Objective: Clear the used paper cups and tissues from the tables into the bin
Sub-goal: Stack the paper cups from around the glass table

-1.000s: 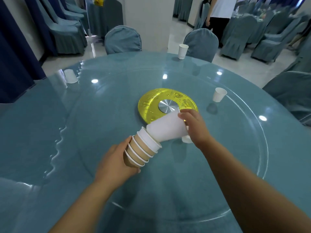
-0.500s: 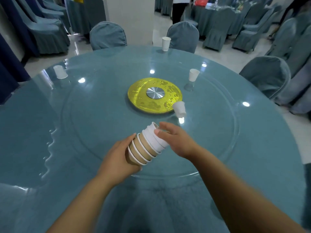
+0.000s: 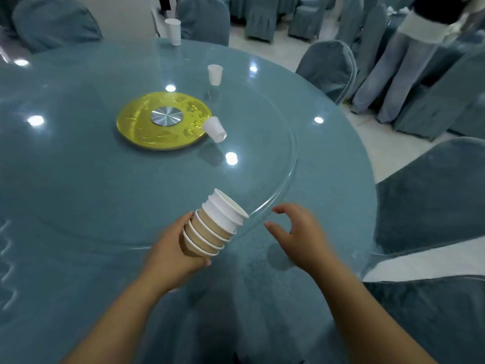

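Three loose cups (image 3: 215, 128) remain (perhaps used); left hand (image 3: 172, 254) grips nested stack (image 3: 216, 224), right hand (image 3: 301, 233) empty, fingers spread.

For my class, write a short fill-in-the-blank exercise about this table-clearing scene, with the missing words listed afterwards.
1. The stack of nested cups is held in the person's ____ hand.
2. The right hand is open and holds ____.
3. The white cup at the edge of the yellow disc is ____, not upright.
4. Counting that one, ____ single white cups stand or lie apart from the stack on the table.

Missing words: left; nothing; tipped over; three
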The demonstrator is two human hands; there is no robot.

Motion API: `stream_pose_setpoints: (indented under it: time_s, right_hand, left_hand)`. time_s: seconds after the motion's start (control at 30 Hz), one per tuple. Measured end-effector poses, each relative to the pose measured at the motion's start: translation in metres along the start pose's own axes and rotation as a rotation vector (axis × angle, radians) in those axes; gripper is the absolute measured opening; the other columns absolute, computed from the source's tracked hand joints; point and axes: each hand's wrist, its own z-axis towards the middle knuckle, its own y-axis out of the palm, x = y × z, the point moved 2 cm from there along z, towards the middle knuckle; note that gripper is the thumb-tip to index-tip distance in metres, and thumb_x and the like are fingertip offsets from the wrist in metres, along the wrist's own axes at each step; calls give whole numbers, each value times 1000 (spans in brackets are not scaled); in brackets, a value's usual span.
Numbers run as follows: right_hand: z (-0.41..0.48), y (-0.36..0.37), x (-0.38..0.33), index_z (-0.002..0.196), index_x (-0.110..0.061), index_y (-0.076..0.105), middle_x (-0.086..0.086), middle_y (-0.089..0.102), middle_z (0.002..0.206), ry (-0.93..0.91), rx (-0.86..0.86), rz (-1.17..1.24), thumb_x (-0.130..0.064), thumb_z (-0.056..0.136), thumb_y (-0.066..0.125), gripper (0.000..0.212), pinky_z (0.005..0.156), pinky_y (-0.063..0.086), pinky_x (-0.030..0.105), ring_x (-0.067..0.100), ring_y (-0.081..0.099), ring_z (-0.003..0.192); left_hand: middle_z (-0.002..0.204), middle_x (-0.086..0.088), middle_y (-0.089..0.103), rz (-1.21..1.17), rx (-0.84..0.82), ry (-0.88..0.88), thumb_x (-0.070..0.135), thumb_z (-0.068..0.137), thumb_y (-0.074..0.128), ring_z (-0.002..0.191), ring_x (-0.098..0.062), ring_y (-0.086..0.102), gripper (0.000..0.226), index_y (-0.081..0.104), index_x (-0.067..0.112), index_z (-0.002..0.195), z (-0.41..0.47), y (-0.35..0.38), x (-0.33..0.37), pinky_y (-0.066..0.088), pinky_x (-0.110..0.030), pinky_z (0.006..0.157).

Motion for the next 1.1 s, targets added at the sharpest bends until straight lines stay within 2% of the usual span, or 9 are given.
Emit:
stream_pose_setpoints:
  time_s: [0.07,0.17,0.33,0.4,0.5,0.63,0.8,0.93,1.1]
  right_hand:
    - [-8,-6,22,125,-16,57,2,56,126,54,4,-85,-36,86,66,45,93,25,18,21,43,123]
    - [-16,-3,52,140,-18,40,6,42,140,188,-85,-227,-44,85,65,66,107,24,30,26,31,131]
    - [-21,19,88,150,-18,14,9,18,155,311,-271,-306,-50,83,65,91,112,24,39,32,22,138]
    - [-22,25,94,149,-19,18,7,19,153,321,-301,-276,-40,84,67,84,109,32,40,31,31,134]
    - [-16,27,93,142,-18,32,9,33,140,313,-259,-192,-21,86,63,64,96,44,39,32,51,114]
    - [0,29,85,134,-15,43,9,42,127,309,-231,-162,-31,83,67,59,90,44,35,31,54,108]
    - [23,43,68,132,-10,43,10,44,130,259,-258,-202,-33,82,66,59,88,42,34,31,54,111]
    - [34,60,56,119,-12,48,10,49,125,198,-345,-288,-30,84,60,41,90,44,37,31,53,109]
    - [41,80,45,121,-11,43,11,42,127,108,-405,-405,-46,78,69,61,94,39,36,31,44,115]
  left_hand:
    - [98,43,57,14,-14,11,21,45,75,89,17,57,74,50,65,98,-1,8,5,44,-11,70]
    - [98,45,55,21,-22,6,19,45,76,88,20,55,74,47,55,103,-1,16,8,41,-9,68]
    - [91,47,55,32,9,3,1,55,82,82,22,54,75,48,52,97,-4,22,9,39,-7,64]
    - [90,47,55,24,25,4,0,57,82,81,22,54,74,48,52,97,-4,21,8,39,-4,63]
    - [94,45,56,0,66,-18,1,55,84,85,21,55,79,47,54,101,-3,16,4,40,-9,68]
    - [99,42,57,-34,120,-42,16,44,80,89,19,56,75,49,52,103,-4,7,1,40,-8,70]
    - [97,45,57,-41,188,-54,2,52,86,89,20,55,82,48,52,104,-6,-8,-7,40,-8,70]
    - [98,43,57,-52,257,-103,-1,54,85,89,19,56,82,48,51,106,-13,-21,-15,41,-10,70]
    - [93,45,57,-63,325,-141,-5,55,85,87,20,55,80,48,50,101,-29,-33,-24,41,-4,65]
